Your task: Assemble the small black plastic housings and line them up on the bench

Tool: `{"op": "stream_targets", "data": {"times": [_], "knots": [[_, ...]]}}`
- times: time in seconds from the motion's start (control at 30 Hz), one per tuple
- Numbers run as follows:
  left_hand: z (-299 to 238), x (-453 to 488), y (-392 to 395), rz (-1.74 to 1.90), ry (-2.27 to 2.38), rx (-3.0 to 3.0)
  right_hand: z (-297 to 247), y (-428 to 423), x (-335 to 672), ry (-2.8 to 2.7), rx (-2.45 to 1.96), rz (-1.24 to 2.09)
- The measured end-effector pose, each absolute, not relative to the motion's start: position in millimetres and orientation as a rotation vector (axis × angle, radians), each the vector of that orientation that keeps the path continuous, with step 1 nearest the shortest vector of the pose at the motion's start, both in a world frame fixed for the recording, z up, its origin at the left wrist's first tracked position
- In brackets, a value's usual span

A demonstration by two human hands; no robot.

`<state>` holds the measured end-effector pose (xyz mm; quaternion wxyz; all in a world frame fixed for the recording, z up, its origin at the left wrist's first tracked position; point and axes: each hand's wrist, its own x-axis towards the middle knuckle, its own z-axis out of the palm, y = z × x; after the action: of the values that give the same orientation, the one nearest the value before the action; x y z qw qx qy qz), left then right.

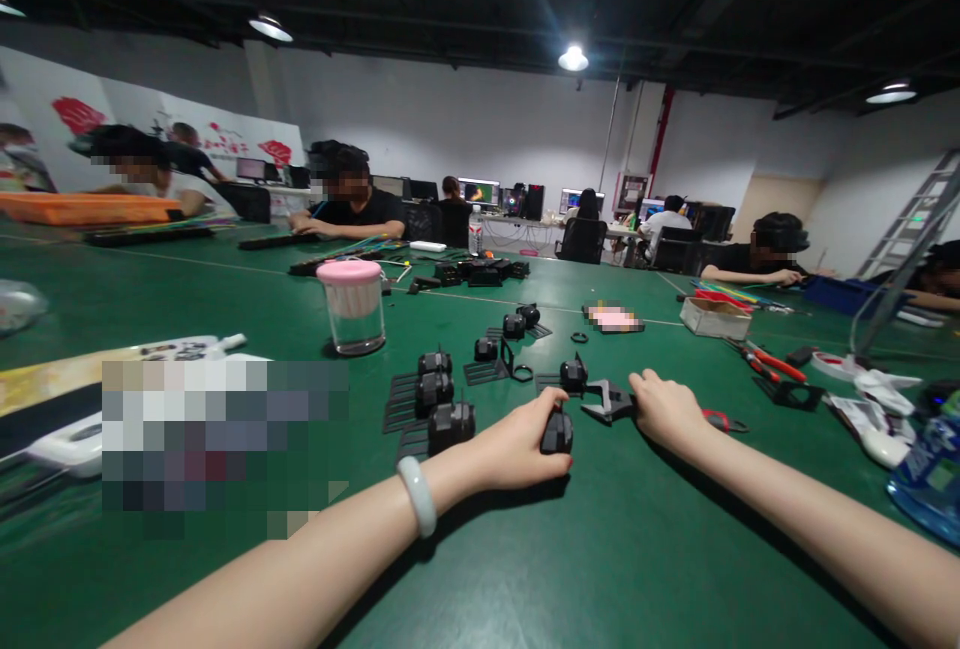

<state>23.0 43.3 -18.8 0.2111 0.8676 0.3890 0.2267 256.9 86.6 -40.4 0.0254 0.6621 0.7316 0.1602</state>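
My left hand, with a pale bangle on its wrist, is closed around a black cable gland at the table's middle. Just right of it, my right hand grips an adjustable wrench. The wrench's dark jaws point left, and a red handle end shows behind the wrist. Close beyond the jaws stands another black gland. More glands sit on slotted black brackets left of my left hand. A loose black ring nut lies between them, and a second ring nut farther back.
A glass jar with a pink lid stands left. On the right are a small box, red-handled pliers and a blue bottle. Black parts lie farther back on the green table. Several people sit across it.
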Motion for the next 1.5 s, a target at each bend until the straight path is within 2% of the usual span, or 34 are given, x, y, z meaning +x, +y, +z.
{"op": "stream_targets", "data": {"times": [0.27, 0.57, 0.97, 1.5], "knots": [[-26.0, 26.1, 51.8, 0.880, 1.126, 2.130, -38.6, 79.5, 249.6, 2.524, 2.123, 0.664], [-21.2, 26.2, 43.0, 0.866, 0.859, 1.933, -53.5, 51.1, 228.8, 3.028, 1.774, 0.592], [-24.1, 27.4, 42.2, 0.909, 0.579, 1.824, -55.8, 53.7, 229.6, 3.107, 1.934, 0.601], [-34.9, 38.4, 37.3, 0.915, 0.363, 1.404, -65.0, 60.1, 232.9, 3.310, 1.905, 0.731]]}}
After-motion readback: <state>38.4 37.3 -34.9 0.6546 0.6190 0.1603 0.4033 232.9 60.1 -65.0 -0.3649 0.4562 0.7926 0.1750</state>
